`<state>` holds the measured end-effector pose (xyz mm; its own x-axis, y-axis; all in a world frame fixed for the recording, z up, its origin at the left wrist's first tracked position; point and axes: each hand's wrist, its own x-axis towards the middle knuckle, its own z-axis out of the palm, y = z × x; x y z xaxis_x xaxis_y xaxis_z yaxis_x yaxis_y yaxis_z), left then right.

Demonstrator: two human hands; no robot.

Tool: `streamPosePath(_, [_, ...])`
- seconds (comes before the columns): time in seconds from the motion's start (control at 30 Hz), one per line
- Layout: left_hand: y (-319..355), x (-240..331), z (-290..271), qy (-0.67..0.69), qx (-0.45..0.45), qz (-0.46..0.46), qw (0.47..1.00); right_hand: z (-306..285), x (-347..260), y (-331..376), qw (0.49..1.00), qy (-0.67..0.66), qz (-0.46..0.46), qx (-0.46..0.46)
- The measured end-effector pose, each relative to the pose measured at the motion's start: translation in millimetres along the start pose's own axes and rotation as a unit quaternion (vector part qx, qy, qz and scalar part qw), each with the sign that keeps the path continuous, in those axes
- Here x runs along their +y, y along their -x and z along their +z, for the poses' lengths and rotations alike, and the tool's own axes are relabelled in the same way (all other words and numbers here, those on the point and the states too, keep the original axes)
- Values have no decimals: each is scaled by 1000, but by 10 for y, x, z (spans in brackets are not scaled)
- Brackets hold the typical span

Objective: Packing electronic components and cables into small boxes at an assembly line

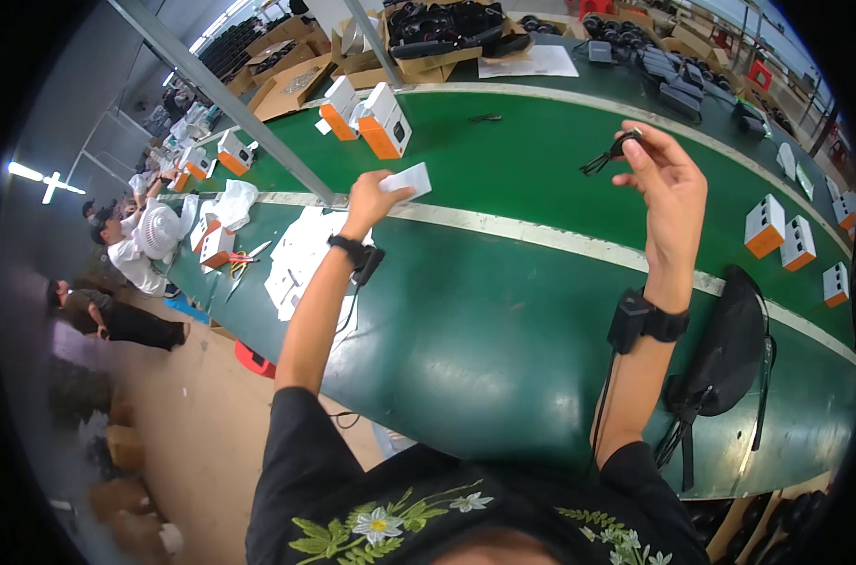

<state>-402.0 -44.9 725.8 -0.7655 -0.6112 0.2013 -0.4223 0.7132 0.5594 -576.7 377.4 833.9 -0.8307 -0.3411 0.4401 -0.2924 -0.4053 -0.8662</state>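
My left hand (374,201) is closed on a small flat white piece, a folded paper or packet (411,182), above the near edge of the green conveyor belt (503,179). Raised over the belt on the right, my right hand (668,184) pinches a small bundled black cable (608,153) between thumb and fingers. Another short black cable (485,118) lies on the belt between and beyond my hands. Two white and orange boxes (384,122) stand on the belt past my left hand. White paper sheets (301,259) are spread on the table below my left forearm.
A black drawstring bag (724,348) lies on the green table (484,330) beside my right forearm. More white and orange boxes (765,226) stand at the right. A metal post (249,118) rises at the left near red-handled pliers (242,258). Farther left are co-workers (127,240) and a white fan (159,231).
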Motion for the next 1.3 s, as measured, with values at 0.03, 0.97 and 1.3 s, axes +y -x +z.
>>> streamPosePath(0.03, [153,9,-209,38,-42,-25,998,-15,-22,89,1000,-17,1,1])
streamPosePath(0.97, [1917,865,114,166,190,48,966,-311,-510,315,997,-69,-25,-37])
streamPosePath(1.3, [3274,1420,399,113,256,-68,957,601,-594,709,985,-57,43,-156])
